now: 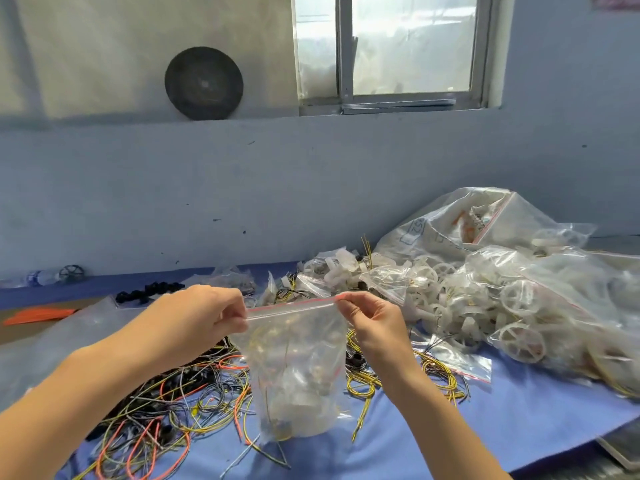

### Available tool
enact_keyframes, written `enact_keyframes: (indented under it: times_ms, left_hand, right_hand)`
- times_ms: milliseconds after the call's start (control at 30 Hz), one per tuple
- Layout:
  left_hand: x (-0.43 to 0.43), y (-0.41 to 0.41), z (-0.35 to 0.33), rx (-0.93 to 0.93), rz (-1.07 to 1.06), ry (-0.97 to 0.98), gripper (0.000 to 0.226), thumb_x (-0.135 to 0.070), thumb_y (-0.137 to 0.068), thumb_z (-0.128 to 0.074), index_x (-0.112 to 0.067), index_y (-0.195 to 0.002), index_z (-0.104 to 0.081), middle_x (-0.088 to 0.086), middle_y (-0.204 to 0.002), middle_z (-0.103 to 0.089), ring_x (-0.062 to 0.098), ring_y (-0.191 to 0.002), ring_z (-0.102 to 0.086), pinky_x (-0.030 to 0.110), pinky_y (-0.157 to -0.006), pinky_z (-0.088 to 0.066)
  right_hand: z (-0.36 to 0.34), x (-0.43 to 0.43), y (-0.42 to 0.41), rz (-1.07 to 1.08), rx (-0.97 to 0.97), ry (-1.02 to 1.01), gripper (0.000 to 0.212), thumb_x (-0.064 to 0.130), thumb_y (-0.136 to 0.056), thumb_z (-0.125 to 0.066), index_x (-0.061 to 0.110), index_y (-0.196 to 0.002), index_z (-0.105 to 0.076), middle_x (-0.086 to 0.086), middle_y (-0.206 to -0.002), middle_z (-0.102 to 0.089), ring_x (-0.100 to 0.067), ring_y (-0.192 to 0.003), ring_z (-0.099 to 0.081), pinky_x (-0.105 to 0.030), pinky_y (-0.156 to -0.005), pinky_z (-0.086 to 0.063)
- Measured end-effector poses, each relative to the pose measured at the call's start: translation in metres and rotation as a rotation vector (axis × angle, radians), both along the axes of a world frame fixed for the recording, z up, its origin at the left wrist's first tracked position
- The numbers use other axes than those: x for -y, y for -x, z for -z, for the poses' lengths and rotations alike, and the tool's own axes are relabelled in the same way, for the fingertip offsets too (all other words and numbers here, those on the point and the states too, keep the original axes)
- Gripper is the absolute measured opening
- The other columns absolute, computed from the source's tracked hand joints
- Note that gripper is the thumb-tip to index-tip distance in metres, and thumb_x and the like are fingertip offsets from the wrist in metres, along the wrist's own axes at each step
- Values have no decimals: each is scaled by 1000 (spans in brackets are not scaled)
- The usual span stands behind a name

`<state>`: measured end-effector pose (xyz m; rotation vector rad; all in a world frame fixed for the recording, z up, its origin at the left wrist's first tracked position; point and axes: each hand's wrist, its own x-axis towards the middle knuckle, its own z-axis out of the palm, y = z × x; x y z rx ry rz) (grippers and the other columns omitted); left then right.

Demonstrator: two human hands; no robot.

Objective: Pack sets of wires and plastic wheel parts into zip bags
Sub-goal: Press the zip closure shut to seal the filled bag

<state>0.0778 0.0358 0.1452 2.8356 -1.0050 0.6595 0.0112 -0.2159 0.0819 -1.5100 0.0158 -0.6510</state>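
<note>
A clear zip bag (pixel 298 368) with a red strip along its top hangs upright above the table, with wires and pale plastic parts inside. My left hand (pixel 207 315) pinches the bag's top left corner. My right hand (pixel 370 318) pinches the top right corner, and the zip edge is stretched taut between them. Loose wires (pixel 166 403) in orange, yellow and black lie tangled below on the blue table cover (pixel 433 441). White plastic wheel parts (pixel 519 337) lie heaped at the right, many inside clear bags.
A large clear sack (pixel 460 223) stands at the back right against the blue wall. Small black parts (pixel 145 292), an orange strip (pixel 38 315) and a plastic bottle (pixel 34 278) lie at the far left. A flat zip bag (pixel 460 365) lies to the right of my right hand.
</note>
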Motion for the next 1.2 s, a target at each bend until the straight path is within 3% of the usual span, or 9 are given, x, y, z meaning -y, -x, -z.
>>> enact_keyframes:
  times_ms: [167,300,367,467,633,733,933,1067,1200]
  left_hand:
    - [13,-1,-6,9,-61,-43,30,-71,-84,-44,-43,-86,-54,-26,-77,-53,-6,-74,-52,18,-57,-38]
    - [40,3,-1,-120,150,143,34,-62,-85,-53,-44,-113,-55,-26,-111,-51,0,-105,-48,26,-86,-44]
    - [58,7,6,-253,275,234,34,-51,-87,-61,-38,-119,-57,-23,-116,-56,-6,-109,-52,14,-93,-40]
    - [78,9,12,-333,364,406,6,-35,-89,-67,-38,-94,-66,-22,-93,-69,-10,-91,-62,12,-78,-45]
    - [89,0,11,-558,322,409,18,-38,-91,-65,-26,-81,-73,-4,-72,-68,8,-67,-57,28,-68,-44]
    - [92,-5,17,-651,285,346,28,-49,-90,-62,-23,-86,-74,-7,-66,-57,7,-64,-47,27,-64,-37]
    - [98,-10,21,-626,236,346,16,-45,-87,-68,-31,-81,-74,-8,-64,-55,7,-61,-45,28,-62,-35]
    - [104,-9,19,-573,246,367,12,-36,-87,-71,-25,-84,-74,-15,-62,-61,-5,-54,-48,11,-52,-35]
    - [107,-4,16,-471,303,342,10,-36,-88,-69,-27,-86,-72,-15,-65,-60,-10,-56,-50,9,-54,-36]
  right_hand:
    - [-1,-7,-5,192,14,79,12,13,-94,-64,20,-88,-72,8,-85,-73,-2,-79,-64,-14,-73,-47]
    - [-6,-12,-5,127,58,160,8,16,-94,-65,20,-93,-72,11,-86,-72,4,-77,-62,-9,-69,-44]
    - [-5,-11,-4,96,89,173,9,16,-94,-65,21,-94,-72,11,-87,-72,3,-77,-63,-9,-69,-45]
    - [-1,-5,-1,29,107,169,11,12,-95,-63,20,-93,-70,15,-86,-71,3,-77,-63,-10,-70,-46]
    - [7,6,0,-49,116,83,21,3,-95,-59,21,-91,-69,11,-80,-70,-5,-74,-61,-18,-72,-50]
    - [11,11,-1,-54,125,58,19,1,-94,-60,15,-95,-72,8,-82,-71,-4,-73,-61,-16,-70,-49]
    - [17,19,-3,-144,18,-59,19,15,-91,-67,20,-109,-72,3,-101,-76,-5,-87,-68,-22,-80,-54]
    - [18,20,0,-140,-25,21,21,37,-83,-68,21,-95,-76,4,-85,-76,-4,-72,-63,-21,-69,-53]
    - [18,21,0,-117,12,-21,11,28,-90,-66,22,-92,-75,7,-77,-72,-4,-65,-58,-21,-64,-50]
